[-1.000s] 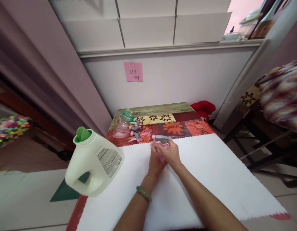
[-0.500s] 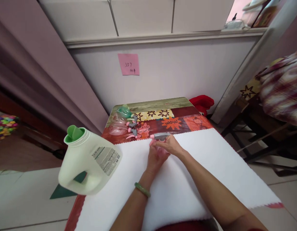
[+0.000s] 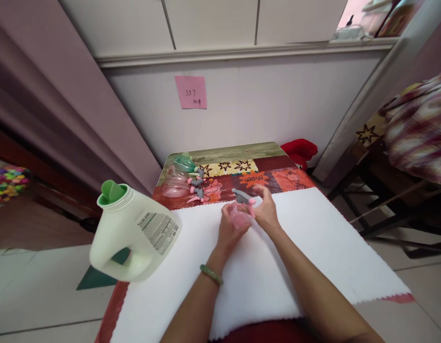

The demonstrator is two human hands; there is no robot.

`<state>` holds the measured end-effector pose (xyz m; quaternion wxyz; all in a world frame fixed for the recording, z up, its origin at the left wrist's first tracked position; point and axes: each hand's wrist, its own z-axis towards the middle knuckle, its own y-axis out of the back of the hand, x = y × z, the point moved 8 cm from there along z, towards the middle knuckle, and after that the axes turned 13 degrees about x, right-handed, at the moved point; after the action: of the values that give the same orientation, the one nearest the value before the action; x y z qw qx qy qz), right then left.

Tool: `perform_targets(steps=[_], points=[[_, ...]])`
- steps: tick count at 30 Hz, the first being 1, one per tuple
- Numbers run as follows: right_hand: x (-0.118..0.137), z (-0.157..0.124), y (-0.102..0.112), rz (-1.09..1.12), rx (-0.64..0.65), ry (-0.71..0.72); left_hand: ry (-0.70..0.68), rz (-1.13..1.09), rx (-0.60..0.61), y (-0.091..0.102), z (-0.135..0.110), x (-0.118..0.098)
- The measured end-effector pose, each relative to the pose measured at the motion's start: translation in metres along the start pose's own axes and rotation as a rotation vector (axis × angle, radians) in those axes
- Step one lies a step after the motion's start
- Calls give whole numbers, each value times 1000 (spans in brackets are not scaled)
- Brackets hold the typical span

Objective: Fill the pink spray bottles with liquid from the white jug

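Note:
My left hand is wrapped round a pink see-through spray bottle, upright above the white cloth. The bottle's grey and pink spray head has its pink nozzle turned to the right. Beside that nozzle is my right hand, its fingers apart and curved; whether a fingertip touches the trigger is hard to see. Several more spray bottles, pink and green, lie on their sides at the table's far left, heads pointing right.
A large pale green jug with a green cap stands at the table's left edge. White cloth covers the near part of the table over a patterned cover. A wall rises behind, and a plaid fabric bundle sits at right.
The spray head has turned from nozzle pointing left to nozzle pointing right. My right hand has come off its top, fingers spreading. The left hand still holds the bottle.

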<state>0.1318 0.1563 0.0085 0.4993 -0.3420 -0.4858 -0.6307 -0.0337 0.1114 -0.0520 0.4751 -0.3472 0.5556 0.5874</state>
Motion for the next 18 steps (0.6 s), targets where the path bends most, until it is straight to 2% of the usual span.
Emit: perform_targets(steps=[4,6,8,12,14,18], points=[[-21,-9,38,28,-242,-109,15,3,-10,1,0,5],[-27,-15,43,71,-263,-130,9,1,-13,0,1,7],[-25,-21,37,135,-232,-94,-2,-4,-18,0,1,9],[-4,-36,24,177,-258,27,-22,-17,-26,0,1,11],[10,-37,15,94,-219,74,-39,-29,-20,-1,1,9],[26,-29,1,-224,-170,81,-68,-45,-27,0,-1,2]])
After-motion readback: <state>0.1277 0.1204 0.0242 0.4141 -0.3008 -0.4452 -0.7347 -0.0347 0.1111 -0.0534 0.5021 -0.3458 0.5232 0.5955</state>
